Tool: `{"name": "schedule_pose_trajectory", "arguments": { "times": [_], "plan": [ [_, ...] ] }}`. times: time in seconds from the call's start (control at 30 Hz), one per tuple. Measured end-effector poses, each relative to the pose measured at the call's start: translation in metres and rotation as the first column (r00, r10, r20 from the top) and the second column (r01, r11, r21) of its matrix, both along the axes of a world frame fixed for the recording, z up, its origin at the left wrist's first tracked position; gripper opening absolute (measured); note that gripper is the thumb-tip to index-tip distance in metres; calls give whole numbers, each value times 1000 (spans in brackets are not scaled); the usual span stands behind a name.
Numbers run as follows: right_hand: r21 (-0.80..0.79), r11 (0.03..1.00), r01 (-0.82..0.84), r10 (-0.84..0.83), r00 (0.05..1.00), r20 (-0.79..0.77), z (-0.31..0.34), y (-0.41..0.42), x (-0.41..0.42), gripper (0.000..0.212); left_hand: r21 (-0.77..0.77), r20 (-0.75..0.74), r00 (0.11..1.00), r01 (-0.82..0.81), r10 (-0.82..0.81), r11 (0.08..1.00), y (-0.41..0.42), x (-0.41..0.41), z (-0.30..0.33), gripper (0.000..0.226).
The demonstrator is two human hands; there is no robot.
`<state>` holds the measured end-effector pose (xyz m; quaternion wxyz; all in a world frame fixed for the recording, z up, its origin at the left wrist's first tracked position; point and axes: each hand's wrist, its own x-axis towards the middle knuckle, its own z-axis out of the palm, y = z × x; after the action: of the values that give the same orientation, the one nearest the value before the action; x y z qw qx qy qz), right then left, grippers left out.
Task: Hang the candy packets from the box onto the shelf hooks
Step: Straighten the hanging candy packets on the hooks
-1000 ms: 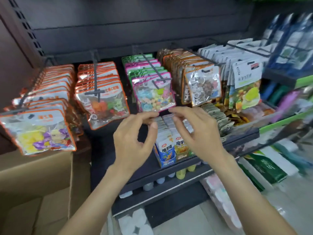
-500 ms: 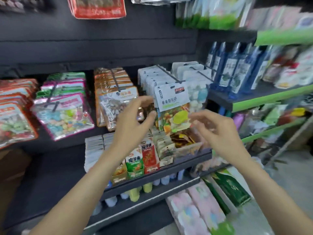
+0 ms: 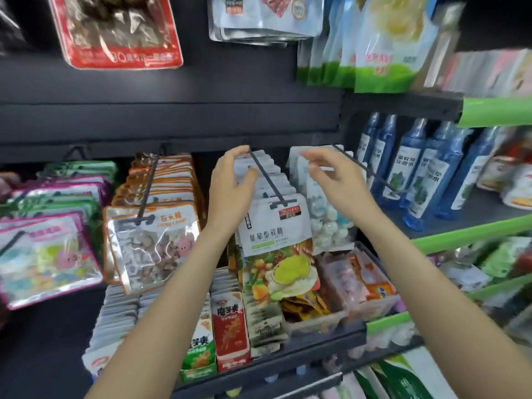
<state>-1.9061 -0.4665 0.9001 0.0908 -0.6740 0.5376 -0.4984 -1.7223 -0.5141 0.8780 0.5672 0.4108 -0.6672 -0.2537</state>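
Left hand (image 3: 230,185) grips the white candy packets (image 3: 260,174) on a hook (image 3: 269,182); at 3 o'clock, right hand (image 3: 336,180) hovers loosely curled, holding nothing.

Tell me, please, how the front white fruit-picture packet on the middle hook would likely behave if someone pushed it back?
The white packet hangs from a single hole on the hook, so it would probably swing and slide easily. Its thin pouch looks floppy rather than stiff. It seems light, with little bulge below.
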Motion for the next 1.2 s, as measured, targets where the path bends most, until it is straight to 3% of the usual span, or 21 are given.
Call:
{"name": "schedule_pose_trajectory", "arguments": {
  "times": [0.17,0.33,0.47,0.6,0.7,0.83,1.07,1.2],
  "plan": [
    [50,998,-43,46,997,-57,7,-64,-2,29,31,29,994,-105,104,994,-39,-11,20,34],
    [129,988,-83,108,974,-201,0,-115,1,30,68,174,961,-229,215,971,-67,-18,29,34],
    [218,974,-60,122,951,-284,0,-142,7,34,311,351,921,-284,168,907,-83,-15,25,45],
    [339,939,-66,150,962,-230,-3,-162,10,36,453,291,952,-229,100,862,-89,-15,22,55],
    [442,886,-143,206,974,-98,-7,-164,10,40,518,167,982,-165,91,839,-93,-14,20,54],
    [433,874,-219,237,971,13,-13,-166,9,44,559,22,996,-88,91,825,-98,-11,18,53],
    [422,854,-304,310,949,58,-16,-164,5,51,496,92,992,-116,80,861,-103,-9,16,60],
    [361,920,-150,170,985,-23,-12,-176,10,40,461,125,985,-165,121,872,-103,-13,14,55]
  ]
}}
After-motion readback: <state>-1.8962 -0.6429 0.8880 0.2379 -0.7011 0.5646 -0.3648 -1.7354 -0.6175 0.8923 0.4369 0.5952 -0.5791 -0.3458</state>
